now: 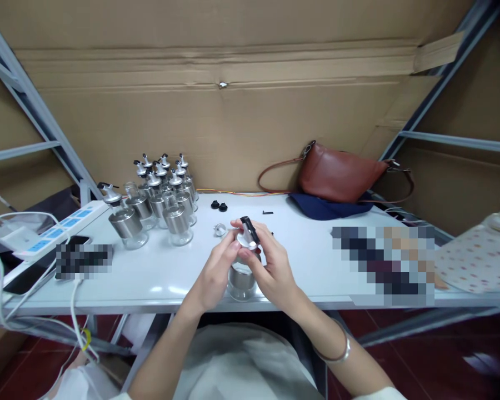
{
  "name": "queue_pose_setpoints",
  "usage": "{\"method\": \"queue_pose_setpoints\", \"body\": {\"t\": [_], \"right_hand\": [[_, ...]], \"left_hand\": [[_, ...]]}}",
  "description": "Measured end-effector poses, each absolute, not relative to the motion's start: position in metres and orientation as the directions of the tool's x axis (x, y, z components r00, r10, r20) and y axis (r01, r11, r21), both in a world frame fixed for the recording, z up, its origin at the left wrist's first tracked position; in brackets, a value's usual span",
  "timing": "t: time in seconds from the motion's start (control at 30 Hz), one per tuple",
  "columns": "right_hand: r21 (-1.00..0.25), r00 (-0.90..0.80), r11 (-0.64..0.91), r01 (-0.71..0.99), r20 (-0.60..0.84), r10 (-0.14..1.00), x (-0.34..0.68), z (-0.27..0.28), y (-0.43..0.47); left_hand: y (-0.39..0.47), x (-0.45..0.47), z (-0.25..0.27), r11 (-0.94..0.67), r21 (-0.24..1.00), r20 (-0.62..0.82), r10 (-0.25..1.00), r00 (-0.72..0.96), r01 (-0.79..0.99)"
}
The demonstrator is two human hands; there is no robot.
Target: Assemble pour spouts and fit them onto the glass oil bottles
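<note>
A glass bottle [242, 280] with a steel band stands upright near the table's front edge. On its neck sits a silver pourer top [246, 240] with a black spout lever, tilted a little. My left hand [215, 272] is closed around the left side of the pourer top, its thumb against the base. From the right, my right hand [277, 265] grips the same top with thumb and fingers. The fingers cover much of the bottle's neck. A loose silver cap piece [219, 229] lies just beyond my left hand.
Several similar bottles [177, 222] with pourers cluster at back left. Two black stoppers [219, 206] and a small black piece [268, 212] lie behind my hands. A power strip [66, 228] runs along the left; a brown bag [341, 172] rests on a blue cap [329, 208] at right.
</note>
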State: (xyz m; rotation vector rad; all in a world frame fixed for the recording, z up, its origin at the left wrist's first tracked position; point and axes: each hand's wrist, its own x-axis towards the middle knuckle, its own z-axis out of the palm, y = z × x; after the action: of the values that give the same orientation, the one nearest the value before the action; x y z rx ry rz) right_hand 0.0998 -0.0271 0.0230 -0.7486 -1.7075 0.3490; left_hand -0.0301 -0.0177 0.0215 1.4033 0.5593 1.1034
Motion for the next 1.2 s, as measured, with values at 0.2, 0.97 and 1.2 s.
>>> {"method": "queue_pose_setpoints", "body": {"t": [0.2, 0.97, 1.2], "right_hand": [[-0.618, -0.183, 0.75, 0.235, 0.73, 0.659, 0.105, 0.021, -0.028], [-0.471, -0.208, 0.829, 0.303, 0.816, 0.539, 0.109, 0.02, -0.024], [-0.442, -0.125, 0.833, 0.333, 0.855, 0.504, 0.102, 0.014, -0.02]], "left_hand": [[-0.014, -0.03, 0.011, -0.219, 0.92, 0.357, 0.812, 0.462, -0.326], [-0.011, -0.013, -0.008, -0.506, 0.857, 0.514, 0.819, 0.256, -0.099], [-0.012, -0.006, -0.008, -0.491, 0.866, 0.499, 0.85, 0.17, -0.093]]}}
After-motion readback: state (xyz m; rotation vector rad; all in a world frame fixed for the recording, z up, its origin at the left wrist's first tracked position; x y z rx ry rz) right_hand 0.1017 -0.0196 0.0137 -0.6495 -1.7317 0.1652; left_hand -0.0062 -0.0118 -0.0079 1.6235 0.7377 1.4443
